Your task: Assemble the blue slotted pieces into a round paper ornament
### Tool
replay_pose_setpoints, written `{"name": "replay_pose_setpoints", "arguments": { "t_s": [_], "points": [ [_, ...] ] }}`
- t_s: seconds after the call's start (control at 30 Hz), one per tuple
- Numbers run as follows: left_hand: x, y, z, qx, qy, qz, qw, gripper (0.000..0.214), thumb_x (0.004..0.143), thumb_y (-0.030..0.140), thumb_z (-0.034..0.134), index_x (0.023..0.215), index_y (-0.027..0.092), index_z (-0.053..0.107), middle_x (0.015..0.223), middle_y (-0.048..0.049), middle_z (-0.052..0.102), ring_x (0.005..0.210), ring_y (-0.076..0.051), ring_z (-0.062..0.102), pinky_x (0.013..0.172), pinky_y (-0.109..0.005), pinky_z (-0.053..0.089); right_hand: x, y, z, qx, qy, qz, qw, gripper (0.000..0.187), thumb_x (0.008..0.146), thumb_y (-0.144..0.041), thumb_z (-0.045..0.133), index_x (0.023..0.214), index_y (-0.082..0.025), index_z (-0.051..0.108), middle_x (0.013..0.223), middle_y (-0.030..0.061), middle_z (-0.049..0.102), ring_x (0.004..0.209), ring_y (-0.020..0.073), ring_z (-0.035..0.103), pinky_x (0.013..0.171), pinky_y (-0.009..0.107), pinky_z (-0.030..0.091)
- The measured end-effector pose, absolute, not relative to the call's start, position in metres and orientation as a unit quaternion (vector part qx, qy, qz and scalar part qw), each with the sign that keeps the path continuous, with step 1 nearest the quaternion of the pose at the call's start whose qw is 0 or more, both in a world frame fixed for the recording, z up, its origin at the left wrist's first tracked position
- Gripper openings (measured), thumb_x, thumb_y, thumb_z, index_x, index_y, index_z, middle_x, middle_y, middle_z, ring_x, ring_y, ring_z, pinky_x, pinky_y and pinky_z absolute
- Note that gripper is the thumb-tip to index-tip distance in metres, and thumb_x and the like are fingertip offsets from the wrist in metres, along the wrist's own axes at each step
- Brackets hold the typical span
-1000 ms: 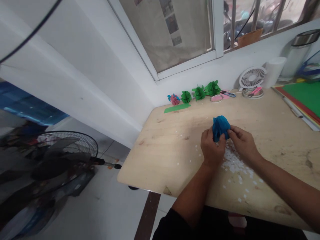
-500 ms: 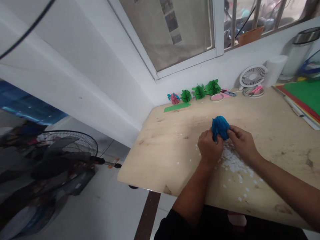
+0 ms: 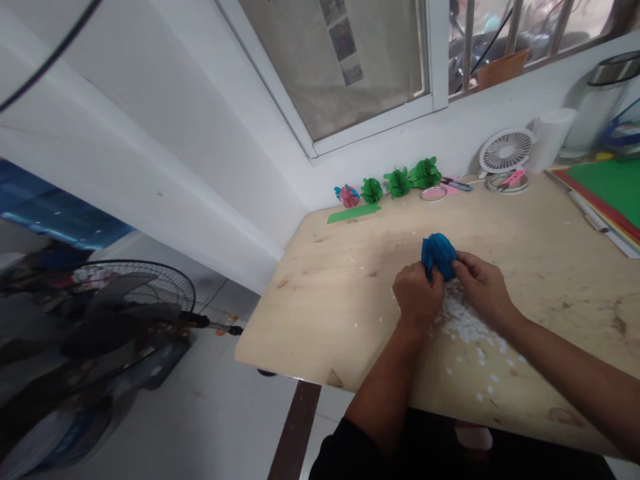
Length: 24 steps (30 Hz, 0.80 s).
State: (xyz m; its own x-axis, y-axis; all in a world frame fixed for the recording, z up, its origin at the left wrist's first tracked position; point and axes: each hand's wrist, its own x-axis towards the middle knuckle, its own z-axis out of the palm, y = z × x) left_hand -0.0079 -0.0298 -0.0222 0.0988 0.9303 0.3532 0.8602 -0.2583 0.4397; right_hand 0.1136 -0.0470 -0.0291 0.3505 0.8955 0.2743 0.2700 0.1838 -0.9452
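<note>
Between my hands, above the table, is a blue pouch-like piece point(image 3: 439, 253) with folds; it looks like soft fabric or crepe paper. My left hand point(image 3: 419, 290) is closed on its lower left part, thumb toward me. My right hand point(image 3: 479, 280) pinches its right edge between thumb and fingers. Under and beside the hands lies a scatter of small white bits point(image 3: 465, 320) on the wooden tabletop point(image 3: 320, 293). What the blue piece covers on its far side is hidden.
Along the wall stand several green paper figures point(image 3: 399, 182) and a pink-and-blue one point(image 3: 347, 195), with a green strip point(image 3: 354, 213) before them. Farther right are a utility knife point(image 3: 457, 185), tape rolls point(image 3: 507, 183), a small white fan point(image 3: 507, 152) and coloured sheets point(image 3: 607, 193). A floor fan point(image 3: 135, 300) stands left.
Both hands and the blue piece have shifted very slightly left. The grip on the blue piece looks the same.
</note>
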Motion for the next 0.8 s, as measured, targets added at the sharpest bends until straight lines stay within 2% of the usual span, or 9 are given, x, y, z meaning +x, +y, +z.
{"name": "replay_pose_setpoints", "arguments": {
  "t_s": [0.2,0.53,0.8],
  "points": [
    [-0.006,-0.032,-0.019,0.749,0.612,0.244,0.068,0.026,0.092,0.034,0.049,0.092,0.015,0.066,0.084,-0.0131,0.073,0.080,-0.026,0.069,0.072,-0.033,0.047,0.114,-0.047,-0.031,-0.584,-0.509,0.264,0.574,0.031,0.083,-0.035,0.055,0.098,-0.018,0.076,0.084,0.0049,0.077,0.074,0.0211,0.069,0.072,0.034,0.055],
    [-0.001,-0.036,-0.012,0.744,0.631,0.200,0.093,0.029,0.095,0.032,0.042,0.103,0.013,0.062,0.087,-0.0156,0.074,0.081,-0.028,0.071,0.071,-0.034,0.048,0.109,-0.051,-0.034,-0.590,-0.540,0.206,0.565,0.034,0.087,-0.034,0.052,0.108,-0.018,0.073,0.103,0.0079,0.077,0.092,0.0246,0.071,0.085,0.038,0.054],
    [-0.001,-0.034,-0.012,0.731,0.629,0.213,0.157,0.036,0.096,0.033,0.041,0.121,0.012,0.056,0.089,-0.0150,0.076,0.078,-0.028,0.073,0.064,-0.032,0.047,0.111,-0.050,-0.031,-0.586,-0.524,0.216,0.579,0.033,0.084,-0.036,0.055,0.105,-0.019,0.074,0.099,0.0074,0.078,0.089,0.0243,0.071,0.084,0.039,0.056]
  ]
}}
